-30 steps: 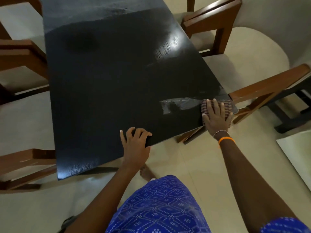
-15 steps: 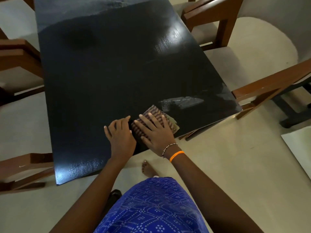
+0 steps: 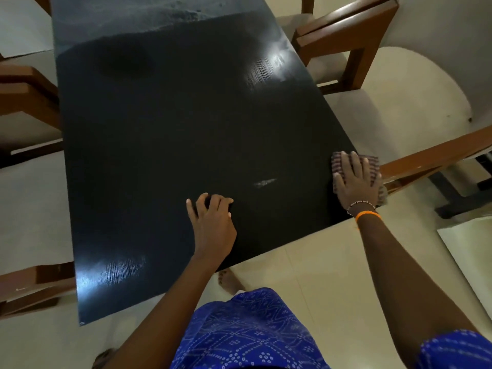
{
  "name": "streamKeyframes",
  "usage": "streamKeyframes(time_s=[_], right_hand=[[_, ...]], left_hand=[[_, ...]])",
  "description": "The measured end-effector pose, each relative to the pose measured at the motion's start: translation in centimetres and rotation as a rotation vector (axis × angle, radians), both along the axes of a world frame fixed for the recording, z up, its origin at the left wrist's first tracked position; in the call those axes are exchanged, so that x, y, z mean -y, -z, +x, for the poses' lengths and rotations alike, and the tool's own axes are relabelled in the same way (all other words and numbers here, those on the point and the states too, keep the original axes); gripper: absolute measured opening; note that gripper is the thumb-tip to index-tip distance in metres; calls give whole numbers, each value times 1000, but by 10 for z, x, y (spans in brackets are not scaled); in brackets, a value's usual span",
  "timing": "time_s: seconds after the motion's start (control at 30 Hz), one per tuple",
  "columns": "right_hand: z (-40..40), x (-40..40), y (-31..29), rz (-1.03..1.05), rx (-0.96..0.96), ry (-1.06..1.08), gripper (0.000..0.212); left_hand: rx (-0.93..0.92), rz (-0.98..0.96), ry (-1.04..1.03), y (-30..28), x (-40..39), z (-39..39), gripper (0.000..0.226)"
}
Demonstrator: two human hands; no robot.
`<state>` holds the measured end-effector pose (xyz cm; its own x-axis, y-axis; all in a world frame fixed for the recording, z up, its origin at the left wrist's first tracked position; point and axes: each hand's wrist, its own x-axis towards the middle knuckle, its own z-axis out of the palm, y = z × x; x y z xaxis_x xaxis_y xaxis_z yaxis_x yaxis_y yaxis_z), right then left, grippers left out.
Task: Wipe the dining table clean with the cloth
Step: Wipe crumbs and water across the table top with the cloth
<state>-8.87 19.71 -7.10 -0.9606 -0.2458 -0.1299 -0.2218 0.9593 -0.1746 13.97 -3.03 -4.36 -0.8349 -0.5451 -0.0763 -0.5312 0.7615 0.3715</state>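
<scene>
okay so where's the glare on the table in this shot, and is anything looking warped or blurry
Head view: glare streaks on the table sit near the far right edge and at the near left corner; a dark round shadow lies far left. The wide lens bends the table edges and chairs. The right hand on the cloth and the left hand look reasonably sharp.

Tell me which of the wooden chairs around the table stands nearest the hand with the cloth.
The brown wooden chair at the table's right near corner: its top rail runs just beside the right hand pressing the striped cloth. The other chairs stand farther off.
</scene>
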Motion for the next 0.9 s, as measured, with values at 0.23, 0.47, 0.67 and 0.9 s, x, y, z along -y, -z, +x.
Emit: streamKeyframes(time_s=[0.23, 0.47, 0.67, 0.9], right_hand=[[78, 97, 1, 13, 10, -233, 63], [140, 160, 4, -76, 56, -761, 60], [72, 119, 3, -13, 1, -733, 61], [-52, 36, 0, 28, -22, -344, 57]], left_hand=[[-76, 107, -87, 0, 11, -3, 46], [-169, 153, -236, -4, 27, 0, 40], [-147, 141, -235, -3, 15, -19, 43], [-132, 135, -193, -7, -8, -76, 45]])
